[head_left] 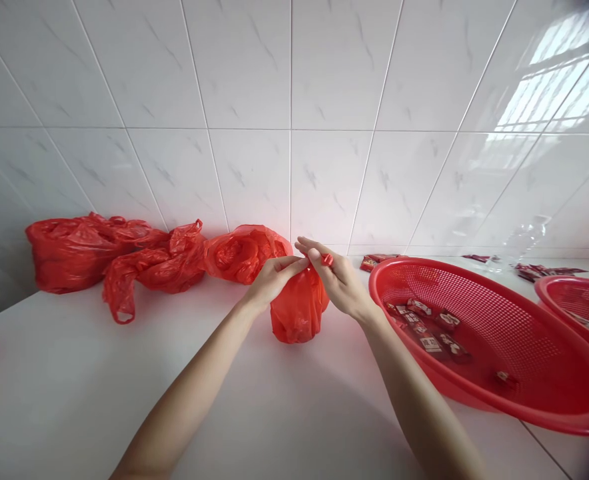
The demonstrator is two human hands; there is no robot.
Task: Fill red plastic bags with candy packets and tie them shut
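In the middle of the head view, a red plastic bag hangs or stands at the white table, its body rounded below my hands. My left hand pinches the gathered top of the bag between thumb and fingers. On the other side, my right hand has its fingers pressed together around the same gathered plastic, and a small red end of it pokes out by the thumb. The bag's contents are hidden by the red plastic.
Several filled red bags line the tiled wall at left. At right stands a large red basket with several small wrapped packets inside. A second red basket, a clear bottle and loose packets lie beyond it.
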